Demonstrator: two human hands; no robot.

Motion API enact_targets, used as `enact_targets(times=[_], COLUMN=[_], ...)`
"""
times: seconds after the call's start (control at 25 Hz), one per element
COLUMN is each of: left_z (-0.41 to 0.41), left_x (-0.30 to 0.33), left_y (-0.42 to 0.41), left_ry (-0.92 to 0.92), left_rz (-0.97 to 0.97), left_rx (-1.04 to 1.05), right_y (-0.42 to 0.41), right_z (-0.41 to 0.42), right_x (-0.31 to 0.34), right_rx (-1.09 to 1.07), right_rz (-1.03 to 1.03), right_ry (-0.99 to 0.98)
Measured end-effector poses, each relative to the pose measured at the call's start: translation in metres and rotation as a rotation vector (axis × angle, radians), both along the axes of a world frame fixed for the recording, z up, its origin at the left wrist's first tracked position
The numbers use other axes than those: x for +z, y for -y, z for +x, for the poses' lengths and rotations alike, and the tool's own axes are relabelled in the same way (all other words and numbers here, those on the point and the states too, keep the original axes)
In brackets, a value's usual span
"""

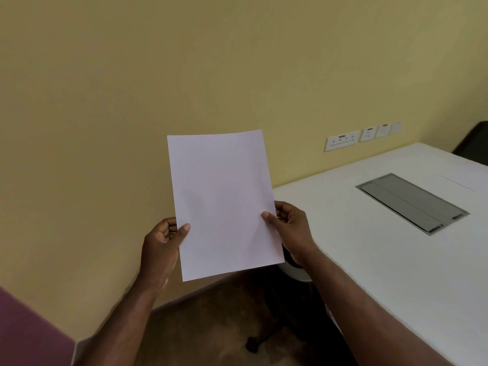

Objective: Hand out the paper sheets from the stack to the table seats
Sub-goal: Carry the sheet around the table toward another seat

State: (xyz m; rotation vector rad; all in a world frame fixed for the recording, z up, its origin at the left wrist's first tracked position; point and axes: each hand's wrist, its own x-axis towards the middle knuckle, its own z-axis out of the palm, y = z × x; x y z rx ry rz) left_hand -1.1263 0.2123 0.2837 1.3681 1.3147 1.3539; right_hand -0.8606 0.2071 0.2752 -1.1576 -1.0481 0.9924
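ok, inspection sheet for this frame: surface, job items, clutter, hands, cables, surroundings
Surface: white table at right, with a closed grey cable hatch set flush into its top.
Job's things: white paper held up in the air, off the table; whether one sheet or several cannot be told. What may be a sheet edge lies on the far tabletop, too faint to confirm.
Clutter: nothing seen.
Grippers: left hand pinches the paper's left edge, thumb on front; right hand pinches the right edge.
Cables: nothing seen.
Surroundings: yellow wall with wall sockets; dark chair base on brown floor; dark chair at far right.
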Motion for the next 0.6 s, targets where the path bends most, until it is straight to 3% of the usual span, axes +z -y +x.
enact_targets(times=[0.24,0.6], left_z=[0.056,0.218], left_x=[0.004,-0.003], left_y=[-0.127,-0.290], left_ry=[-0.033,-0.144], left_rz=[0.004,0.054], left_rx=[-0.237,-0.544], right_y=[-0.069,-0.147], right_z=[0.053,0.169], right_x=[-0.012,-0.038], right_rx=[-0.224,-0.570], right_rz=[-0.022,-0.045], right_ry=[0.000,-0.004])
